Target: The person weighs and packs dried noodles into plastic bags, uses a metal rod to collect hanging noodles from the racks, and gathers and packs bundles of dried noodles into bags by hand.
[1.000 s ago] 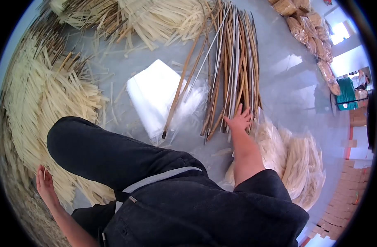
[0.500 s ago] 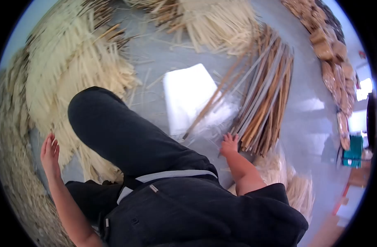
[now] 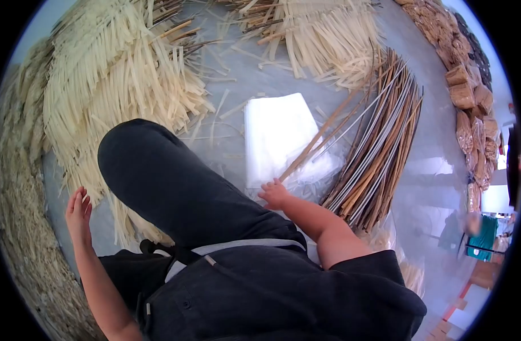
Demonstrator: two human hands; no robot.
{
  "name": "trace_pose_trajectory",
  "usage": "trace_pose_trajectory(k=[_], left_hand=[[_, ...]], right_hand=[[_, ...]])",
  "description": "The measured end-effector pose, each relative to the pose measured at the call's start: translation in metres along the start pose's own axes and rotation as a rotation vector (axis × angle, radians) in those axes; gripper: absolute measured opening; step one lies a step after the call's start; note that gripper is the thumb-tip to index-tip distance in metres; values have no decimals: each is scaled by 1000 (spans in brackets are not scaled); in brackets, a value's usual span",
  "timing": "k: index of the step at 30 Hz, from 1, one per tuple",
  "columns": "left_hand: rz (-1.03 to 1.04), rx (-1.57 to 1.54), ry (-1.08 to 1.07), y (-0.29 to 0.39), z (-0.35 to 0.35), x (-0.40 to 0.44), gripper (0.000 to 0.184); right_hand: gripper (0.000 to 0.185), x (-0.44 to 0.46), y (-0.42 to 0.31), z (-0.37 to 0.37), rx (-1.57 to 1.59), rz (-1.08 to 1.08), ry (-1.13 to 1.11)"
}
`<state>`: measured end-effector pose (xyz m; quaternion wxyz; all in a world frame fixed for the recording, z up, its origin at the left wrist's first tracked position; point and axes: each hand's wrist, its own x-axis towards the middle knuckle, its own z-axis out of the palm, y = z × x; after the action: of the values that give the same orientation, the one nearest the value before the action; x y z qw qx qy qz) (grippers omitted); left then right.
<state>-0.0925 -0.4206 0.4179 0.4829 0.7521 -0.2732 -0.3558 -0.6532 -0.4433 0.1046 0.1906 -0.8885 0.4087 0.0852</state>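
My right hand (image 3: 275,194) is at the near end of a thin brown stick (image 3: 317,138), by the lower edge of a white plastic stack (image 3: 277,133); its fingers are spread and touch or nearly touch the stick tip. To its right lies a bundle of brown and grey sticks (image 3: 380,148). Raised at the left, my left hand (image 3: 78,215) has its fingers stretched and holds nothing. Beyond it spreads a big heap of pale strips (image 3: 118,79).
Another pile of pale strips (image 3: 329,40) lies at the top. Bagged brown bundles (image 3: 471,113) line the right side, with a green object (image 3: 483,237) below. Greyish fibrous material (image 3: 16,199) runs along the left edge. A clear bag of pale strips (image 3: 411,275) sits beside my right sleeve.
My right hand has moved left from the stick bundle to the loose stick's near end. My left hand stays raised at the left. The view has shifted, so the floor items appear further right.
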Motion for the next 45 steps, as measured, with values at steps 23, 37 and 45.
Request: trace_pose_trajectory(k=[23, 37, 45], left_hand=[[-131, -9, 106, -58, -53, 17, 30], [-362, 259, 213, -177, -155, 80, 41], [-330, 622, 208, -297, -112, 153, 80]], right_hand=[[37, 7, 123, -27, 22, 496, -206], [41, 316, -207, -448, 688, -298, 100], [115, 453, -275, -201, 171, 1, -557]])
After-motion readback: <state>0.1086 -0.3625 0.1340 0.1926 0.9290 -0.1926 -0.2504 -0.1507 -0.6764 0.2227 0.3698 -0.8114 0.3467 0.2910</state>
